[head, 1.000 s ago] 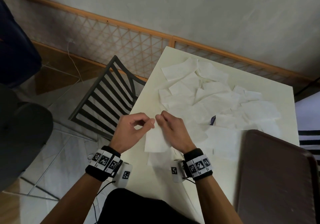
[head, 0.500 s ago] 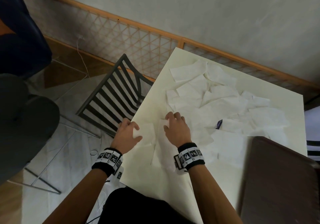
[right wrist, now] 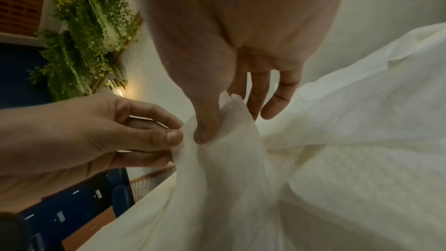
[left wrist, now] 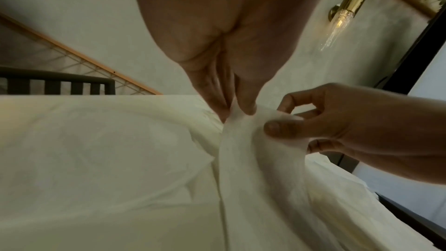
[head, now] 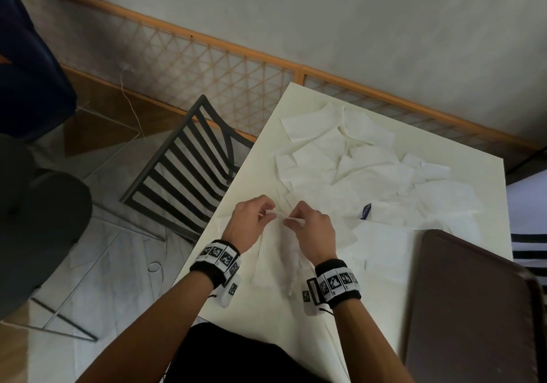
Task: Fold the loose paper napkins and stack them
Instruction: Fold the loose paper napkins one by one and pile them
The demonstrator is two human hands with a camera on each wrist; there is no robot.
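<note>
Change: half a second ago both hands lay flat on the table (head: 296, 338), palms down on napkins at its near left edge. Now both are raised and pinching the top edge of one napkin (head: 276, 252), which hangs from the fingers down to the table.

Left hand (head: 250, 220): thumb and forefinger closed on the napkin's upper left corner; the left wrist view shows the paper gripped between thumb tip and fingers (left wrist: 243, 106). Right hand (head: 313, 228): thumb and forefinger pinch the upper right part of the same edge, other fingers loosely spread. The hands are close together, nearly touching.

Meaning: a fresh napkin looks picked up, likely being opened or lined up for a fold; fold not yet made. Paper is thin and limp, so it could tear or crumple if pulled apart.

Loose pile (head: 355, 169) covers the table's far half, beyond the hands, so most of the work remains. No clear stack visible. Brown tray (head: 473, 308) sits at the table's near right.
</note>
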